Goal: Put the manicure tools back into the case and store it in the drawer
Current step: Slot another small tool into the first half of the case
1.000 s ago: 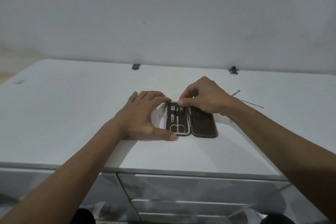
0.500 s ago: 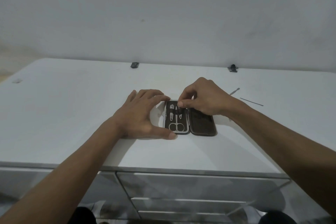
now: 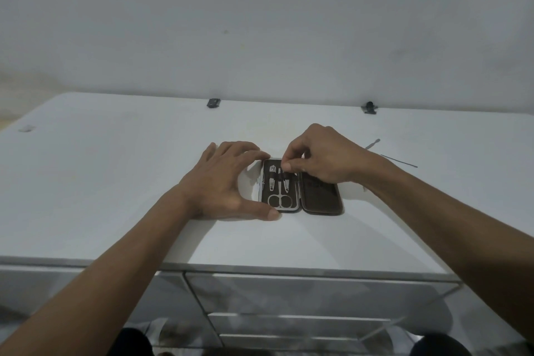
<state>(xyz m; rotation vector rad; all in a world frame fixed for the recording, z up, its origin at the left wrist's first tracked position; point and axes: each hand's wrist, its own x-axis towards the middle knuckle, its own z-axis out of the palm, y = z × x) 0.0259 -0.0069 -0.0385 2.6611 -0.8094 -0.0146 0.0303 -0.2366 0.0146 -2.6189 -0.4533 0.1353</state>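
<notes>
The open brown leather manicure case (image 3: 320, 196) lies between the hands: the left hand (image 3: 222, 182) braces it, fingers spread; the right hand (image 3: 320, 157) pinches a small metal tool (image 3: 286, 182) at its top.

One manicure case (image 3: 320, 196), brown, lying open in two halves on the white surface (image 3: 115, 182). Tools seated in its left half: one pair of scissors (image 3: 279, 198), two nail clippers (image 3: 272, 180) (image 3: 285, 183); one further item under the fingertips, kind not discernible. Loose tools on the surface to the right: two, one spatula-ended pusher (image 3: 372, 144) and one thin straight rod (image 3: 398, 160). Hands: two, left hand (image 3: 222, 182) and right hand (image 3: 320, 159). Small dark fittings at the far edge: two (image 3: 213, 102) (image 3: 369, 107).
</notes>
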